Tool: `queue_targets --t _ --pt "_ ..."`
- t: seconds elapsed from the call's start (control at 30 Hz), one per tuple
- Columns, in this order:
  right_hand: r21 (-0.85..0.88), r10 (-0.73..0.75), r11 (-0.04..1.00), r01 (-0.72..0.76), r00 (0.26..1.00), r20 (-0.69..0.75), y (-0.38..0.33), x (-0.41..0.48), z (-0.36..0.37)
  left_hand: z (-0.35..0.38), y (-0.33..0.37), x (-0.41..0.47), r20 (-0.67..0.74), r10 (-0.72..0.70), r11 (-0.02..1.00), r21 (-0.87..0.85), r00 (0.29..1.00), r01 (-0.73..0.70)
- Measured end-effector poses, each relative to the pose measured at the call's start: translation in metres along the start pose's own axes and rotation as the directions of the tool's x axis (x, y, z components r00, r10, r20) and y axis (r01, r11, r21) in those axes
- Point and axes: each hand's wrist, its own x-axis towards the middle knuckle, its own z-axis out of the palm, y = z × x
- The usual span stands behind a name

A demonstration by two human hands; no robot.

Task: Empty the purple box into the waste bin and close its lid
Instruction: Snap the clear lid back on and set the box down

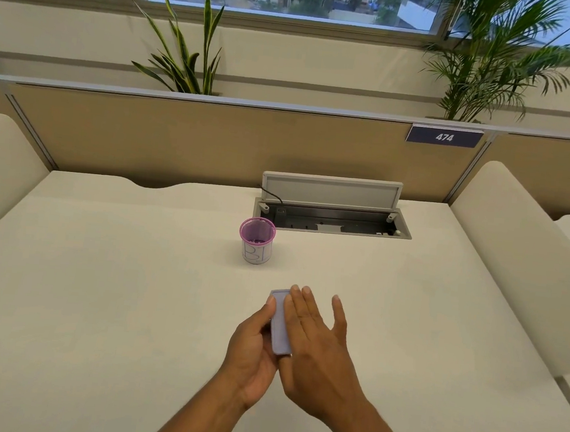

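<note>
A small flat purple box [280,323] is held just above the table near the front centre. My left hand [253,347] grips it from the left side and underneath. My right hand [318,341] lies flat against its right side and top, fingers stretched out. The box's lid looks shut, though my right hand hides part of it. The waste bin [256,241], a little pink mesh cup with a white paper label, stands upright farther back on the table. Some small dark bits lie at its bottom.
The white table [94,302] stretches wide on both sides. An open cable tray [332,220] with a raised grey flap sits behind the bin to the right. A tan partition [180,136] closes the back edge, with cream side dividers left and right.
</note>
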Motion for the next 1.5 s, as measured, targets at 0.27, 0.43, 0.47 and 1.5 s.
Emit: queue_targets --t 0.27,0.43,0.47,1.5 --pt "0.016 -0.019 1.0 0.017 0.998 0.065 -0.003 0.013 -0.012 -0.008 -0.001 0.003 -0.027 0.013 1.0 0.01 1.0 -0.013" --pt "0.039 -0.006 0.999 0.008 0.999 -0.054 0.001 0.01 -0.013 -0.01 0.003 0.006 -0.039 0.068 0.994 0.088 0.997 -0.064" --pt "0.04 0.003 0.999 0.002 0.993 -0.116 0.001 0.008 -0.012 -0.01 0.004 0.007 -0.042 0.079 0.991 0.107 0.996 -0.074" --pt "0.731 0.817 -0.24 -0.639 0.274 0.507 0.097 -0.01 0.035 -0.064 0.022 0.063 0.225 0.222 -0.089 0.974 0.949 -0.211"
